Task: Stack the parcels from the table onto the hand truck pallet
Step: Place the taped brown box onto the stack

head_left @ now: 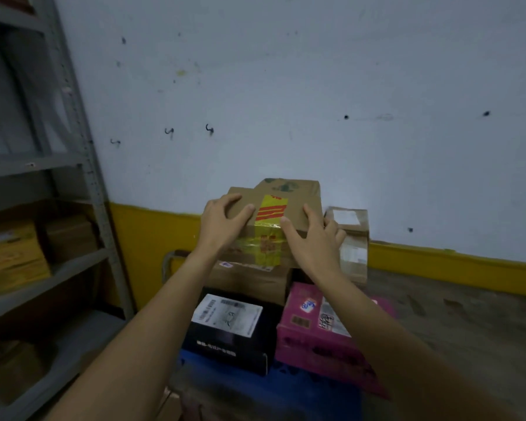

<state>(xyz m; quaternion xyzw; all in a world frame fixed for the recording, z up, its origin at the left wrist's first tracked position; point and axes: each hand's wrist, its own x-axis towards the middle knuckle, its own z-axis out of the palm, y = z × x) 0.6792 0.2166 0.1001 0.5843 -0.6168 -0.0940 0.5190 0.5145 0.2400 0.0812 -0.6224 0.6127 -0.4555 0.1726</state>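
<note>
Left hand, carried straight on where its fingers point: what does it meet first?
The left hand already grips the yellow-taped carton; beyond it, probably the green-printed carton behind, though depth is unclear.

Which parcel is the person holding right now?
The brown cardboard box with yellow-and-red tape: the left hand and right hand grip its sides. The black box and pink box in front lie untouched.

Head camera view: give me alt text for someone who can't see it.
A left hand and right hand hold a brown taped parcel atop stacked boxes by a white wall. A black box and a pink box sit nearer on a blue pallet, metal shelving to the left.
</note>
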